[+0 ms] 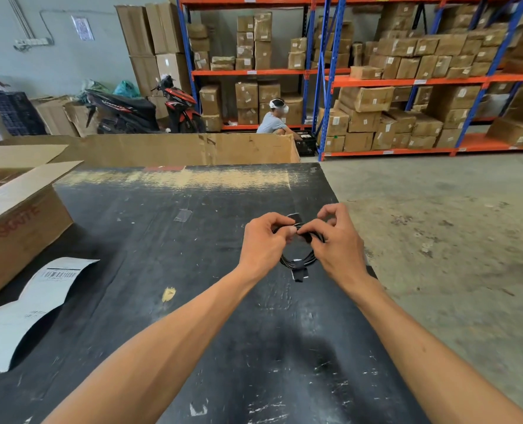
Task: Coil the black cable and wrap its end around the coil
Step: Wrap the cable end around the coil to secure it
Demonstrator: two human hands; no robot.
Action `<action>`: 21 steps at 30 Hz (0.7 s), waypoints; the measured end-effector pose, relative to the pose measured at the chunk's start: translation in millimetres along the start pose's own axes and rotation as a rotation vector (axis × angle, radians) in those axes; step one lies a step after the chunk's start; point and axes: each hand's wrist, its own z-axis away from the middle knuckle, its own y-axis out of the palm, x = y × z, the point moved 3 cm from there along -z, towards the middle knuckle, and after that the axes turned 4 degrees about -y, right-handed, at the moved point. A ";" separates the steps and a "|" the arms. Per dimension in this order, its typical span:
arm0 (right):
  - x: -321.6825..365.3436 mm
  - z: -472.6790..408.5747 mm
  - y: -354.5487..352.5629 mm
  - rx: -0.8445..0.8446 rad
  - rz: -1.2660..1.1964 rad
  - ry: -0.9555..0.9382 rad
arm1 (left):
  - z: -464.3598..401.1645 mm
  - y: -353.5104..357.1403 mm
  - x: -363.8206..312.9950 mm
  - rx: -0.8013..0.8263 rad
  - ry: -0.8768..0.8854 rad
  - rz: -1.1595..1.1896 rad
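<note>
- Far left: open cardboard box [18, 221] at the table's [150, 240] edge, flaps up.
- In front of that: long white paper label [24, 304], curled, lying flat on the dark table top.
- A bit further right: small yellow scrap [168, 294] on the table, well apart from the hands.
- Middle: left hand [264, 243], fingers curled in, pinching the top of the black cable [300, 261] between thumb and fingertips.
- Just beside it: cable already in a small round coil, held up just over the table near its right edge, bottom loop hanging between the two wrists.
- Top of the coil: short dark bit at the pinch, likely the cable's end or plug; too small to tell for sure.
- Under the coil: little piece of black tape [301, 275] stuck on the table.
- Right: right hand [336, 243], thumb and first finger pinching the same top spot of the coil, other fingers lifted and bent.
- Step in hand, most likely: coiling done, wrapping of the end around the coil going on now.
- Next move, as a guess: keep the left pinch tight so the loops stay together, pull the end snug with the right, pass round the bundle again, then tuck in.
- Risk: loops springing apart with a loose pinch.
</note>
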 end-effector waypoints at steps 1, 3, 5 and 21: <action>-1.2 -1.2 -1.2 0.000 -0.030 -0.016 | 0.2 -0.6 -1.4 0.010 0.005 0.008; -1.3 -2.7 -1.1 0.020 -0.106 -0.064 | 1.2 -0.6 -4.9 0.028 0.014 0.035; 0.3 -2.1 0.2 0.016 -0.150 -0.096 | 1.8 0.4 -8.4 0.047 0.004 0.078; -4.2 1.0 2.8 -0.056 -0.146 -0.276 | -5.6 -2.0 -3.4 0.137 -0.445 0.524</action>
